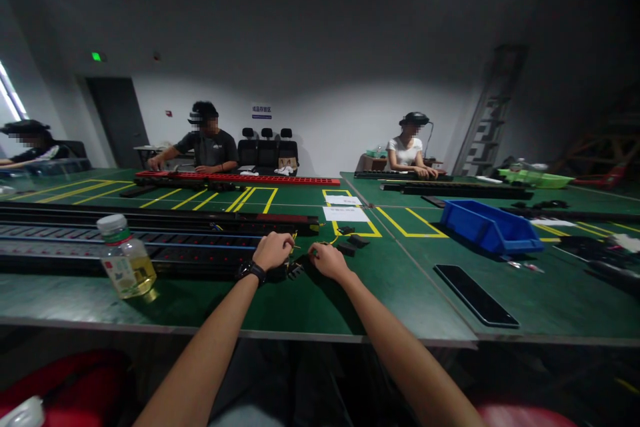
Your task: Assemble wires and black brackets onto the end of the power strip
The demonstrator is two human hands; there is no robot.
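My left hand, with a black watch on its wrist, rests at the right end of a long black rail that has rows of small red spots. Its fingers are curled by thin yellow wires; what they pinch is hidden. Just across a small gap, my right hand is low over the green table with fingers bent together, and I cannot make out what is in them. Beside its fingertips a yellow wire runs to small black connector-like blocks.
A bottle of yellow liquid stands by the rail at left. To the right are a phone and a blue bin. Paper sheets lie ahead. Co-workers sit across the green table, with a red rail near one.
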